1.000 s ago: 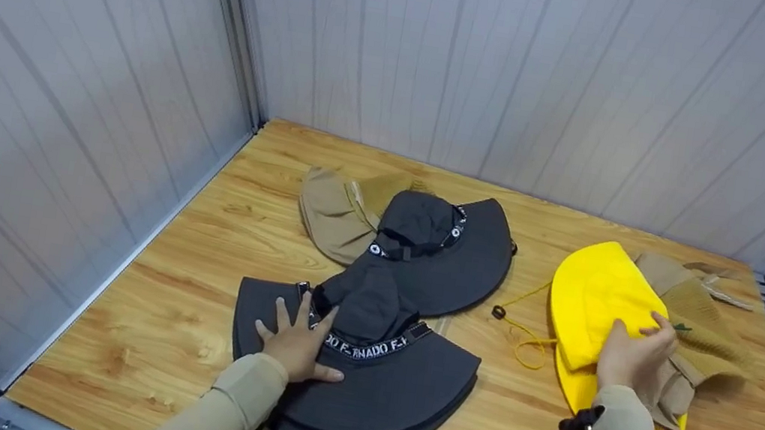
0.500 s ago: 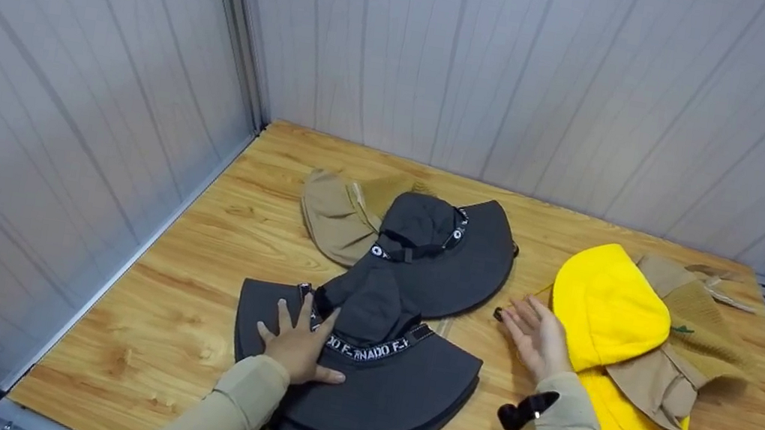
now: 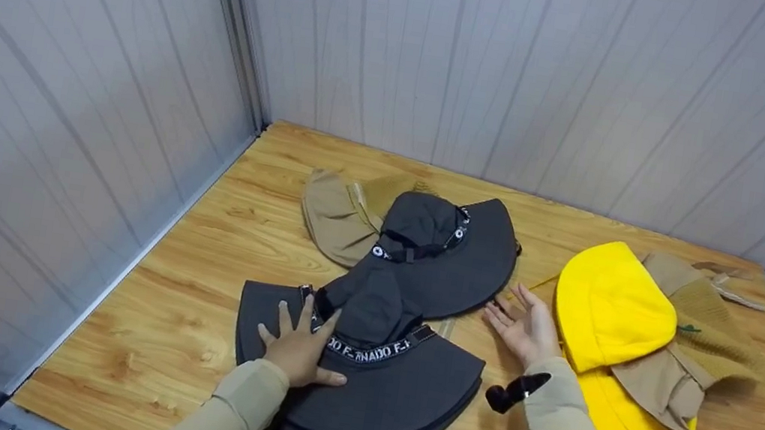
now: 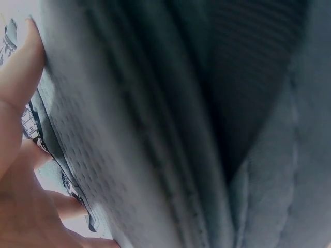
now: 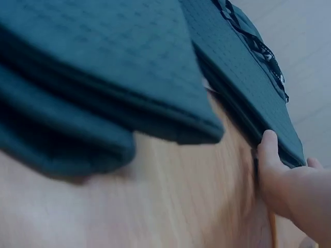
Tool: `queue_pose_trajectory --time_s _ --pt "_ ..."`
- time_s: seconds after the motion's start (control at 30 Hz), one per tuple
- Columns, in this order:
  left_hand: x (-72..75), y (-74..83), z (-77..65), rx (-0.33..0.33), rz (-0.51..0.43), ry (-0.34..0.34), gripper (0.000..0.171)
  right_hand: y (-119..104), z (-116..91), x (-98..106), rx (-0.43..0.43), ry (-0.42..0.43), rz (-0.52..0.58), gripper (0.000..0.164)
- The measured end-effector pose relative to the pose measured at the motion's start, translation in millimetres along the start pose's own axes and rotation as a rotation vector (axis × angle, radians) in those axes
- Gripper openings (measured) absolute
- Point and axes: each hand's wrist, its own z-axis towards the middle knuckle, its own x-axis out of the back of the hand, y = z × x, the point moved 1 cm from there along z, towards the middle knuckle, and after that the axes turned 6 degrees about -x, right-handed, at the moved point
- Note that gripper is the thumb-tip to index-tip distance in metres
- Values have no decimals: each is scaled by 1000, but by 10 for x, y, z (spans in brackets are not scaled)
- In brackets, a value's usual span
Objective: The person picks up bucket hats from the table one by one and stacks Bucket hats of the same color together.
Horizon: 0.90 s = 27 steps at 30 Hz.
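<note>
Two dark grey wide-brimmed sun hats lie folded flat, overlapping one another. My left hand (image 3: 297, 354) rests with spread fingers on the front hat (image 3: 393, 399), beside its lettered band; in the left wrist view the brim (image 4: 119, 134) fills most of the picture. At the right edge of the back hat (image 3: 471, 281) is my right hand (image 3: 528, 332), fingers extended. In the right wrist view its thumb (image 5: 268, 150) is at that hat's brim edge; whether it presses is unclear. A yellow hat (image 3: 615, 310) lies just right of this hand.
A tan hat (image 3: 336, 219) lies partly under the back grey hat. Another tan hat (image 3: 722, 330) overlaps the yellow one at the right. A yellow cord (image 3: 543, 284) runs beside the right hand. Panelled walls (image 3: 487, 71) border the wooden table (image 3: 181, 291).
My right hand has let go of the yellow hat and moved left to the back grey hat's edge. The yellow hat's lower brim now lies more exposed. My left hand has stayed put.
</note>
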Motion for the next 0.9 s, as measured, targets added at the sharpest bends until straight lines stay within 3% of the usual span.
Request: queue_pose_trajectory --time_s 0.27,0.4,0.5,0.67,0.8,0.9 --pt "-8 6 -1 1 11 -7 106 66 44 -84 2 57 15 71" --pt "-12 2 2 3 2 -4 105 160 67 -191 40 65 -115 79" --pt "-17 -1 2 0 -11 1 105 212 80 -258 105 98 -247 68" --pt "-11 -7 1 1 -18 1 106 231 90 -296 163 104 -346 10" --pt "-26 -29 17 -2 -23 -9 106 211 61 -302 167 83 -407 12" --pt "-43 -39 34 -7 -23 -11 106 207 27 -337 234 101 -443 20"
